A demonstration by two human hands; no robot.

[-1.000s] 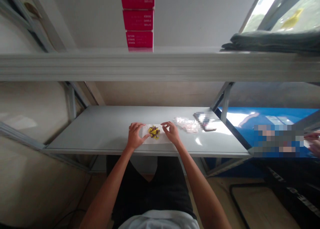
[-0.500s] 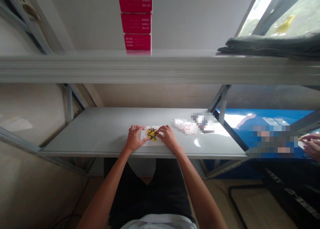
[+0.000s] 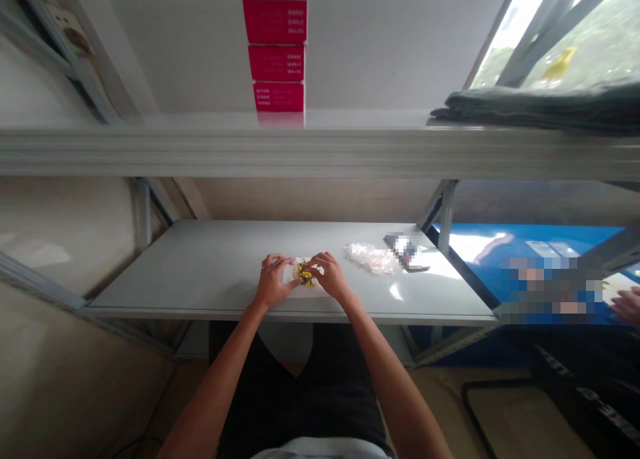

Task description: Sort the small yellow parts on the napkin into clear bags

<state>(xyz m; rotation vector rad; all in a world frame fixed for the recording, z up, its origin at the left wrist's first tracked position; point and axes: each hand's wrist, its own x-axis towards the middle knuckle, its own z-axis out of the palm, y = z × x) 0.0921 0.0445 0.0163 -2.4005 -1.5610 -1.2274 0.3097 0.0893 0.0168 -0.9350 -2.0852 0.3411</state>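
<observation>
A small heap of yellow and dark pieces (image 3: 304, 272) lies on a white sheet (image 3: 290, 277) near the front edge of a grey shelf (image 3: 210, 259). My left hand (image 3: 273, 280) rests on the sheet's left side with fingers curled toward the heap. My right hand (image 3: 327, 275) has closed in from the right, its fingers bent over the heap and touching it. The two hands nearly meet over the pieces, and what the fingertips pinch is too small to make out.
Clear plastic bags (image 3: 370, 255) and a dark flat object (image 3: 410, 252) lie to the right on the shelf. Pink boxes (image 3: 275, 52) and folded dark cloth (image 3: 540, 105) sit on the upper shelf. Another person's hand (image 3: 627, 304) shows at the far right, over a blue surface (image 3: 500, 239).
My right hand slid left onto the heap, and both hands drew together over it. The other person's hand at the far right shifted slightly lower.
</observation>
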